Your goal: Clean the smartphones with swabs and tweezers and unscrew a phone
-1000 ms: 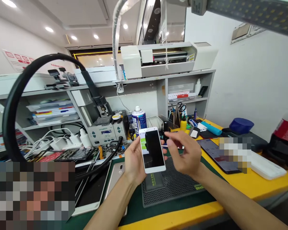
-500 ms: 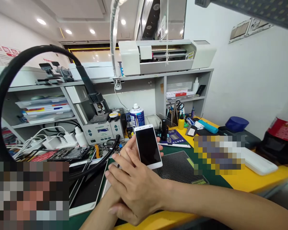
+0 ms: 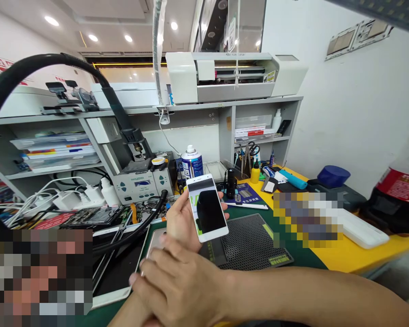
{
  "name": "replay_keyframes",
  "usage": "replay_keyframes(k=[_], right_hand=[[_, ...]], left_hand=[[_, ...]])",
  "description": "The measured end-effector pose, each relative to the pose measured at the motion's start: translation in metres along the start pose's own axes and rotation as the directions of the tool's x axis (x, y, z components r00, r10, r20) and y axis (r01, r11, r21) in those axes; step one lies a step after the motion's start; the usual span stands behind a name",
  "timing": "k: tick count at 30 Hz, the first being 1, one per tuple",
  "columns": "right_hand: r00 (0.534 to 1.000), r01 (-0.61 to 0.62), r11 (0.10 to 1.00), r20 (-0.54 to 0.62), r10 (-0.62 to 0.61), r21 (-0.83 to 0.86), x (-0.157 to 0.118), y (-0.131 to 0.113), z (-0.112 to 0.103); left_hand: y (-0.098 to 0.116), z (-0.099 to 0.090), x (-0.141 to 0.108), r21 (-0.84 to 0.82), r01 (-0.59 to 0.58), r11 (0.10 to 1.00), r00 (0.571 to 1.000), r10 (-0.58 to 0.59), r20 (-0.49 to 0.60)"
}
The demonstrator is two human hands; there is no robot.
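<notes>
A white smartphone (image 3: 208,209) rests in my left hand (image 3: 180,222), tilted up towards me. My left fingertips curl round its right edge. White and green patches show along the left of its screen; the rest is dark. Across my left wrist and forearm lies my right hand (image 3: 182,284), its fingers wrapped over the arm and its thumb mostly hidden. Below and right of the phone, a black perforated pad (image 3: 248,240) lies on the green mat (image 3: 303,252). A white-framed tablet (image 3: 114,295) sits partly under my left arm.
A thick black hose (image 3: 37,61) arches over the left side. Behind the phone stand a grey control station (image 3: 143,184) and a blue spray can (image 3: 192,162). A yellow bottle (image 3: 255,172) and a white case (image 3: 364,229) are on the right. Blurred patches hide some things.
My right hand has slid down from my left wrist towards the forearm. The phone has shifted slightly left and lower in view, and its dark screen now shows white and green patches.
</notes>
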State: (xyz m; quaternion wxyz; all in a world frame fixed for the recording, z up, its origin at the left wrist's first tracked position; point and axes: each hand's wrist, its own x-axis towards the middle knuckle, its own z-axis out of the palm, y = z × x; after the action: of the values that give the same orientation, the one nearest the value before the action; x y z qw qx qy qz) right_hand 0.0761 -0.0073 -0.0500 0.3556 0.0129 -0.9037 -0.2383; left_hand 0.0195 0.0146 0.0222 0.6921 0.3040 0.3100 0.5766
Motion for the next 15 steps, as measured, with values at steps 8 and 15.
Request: replay_keyframes(k=[8, 15], right_hand=[[0.994, -0.005, 1.000, -0.106, 0.003, -0.019, -0.003, -0.006, 0.002], [0.974, 0.172, 0.971, 0.119, -0.193, 0.165, 0.021, -0.019, 0.003]], left_hand=[[-0.009, 0.005, -0.001, -0.040, -0.052, 0.998, 0.996, 0.054, 0.065], [-0.018, 0.000, 0.004, -0.028, -0.050, 0.998, 0.991, 0.053, 0.119]])
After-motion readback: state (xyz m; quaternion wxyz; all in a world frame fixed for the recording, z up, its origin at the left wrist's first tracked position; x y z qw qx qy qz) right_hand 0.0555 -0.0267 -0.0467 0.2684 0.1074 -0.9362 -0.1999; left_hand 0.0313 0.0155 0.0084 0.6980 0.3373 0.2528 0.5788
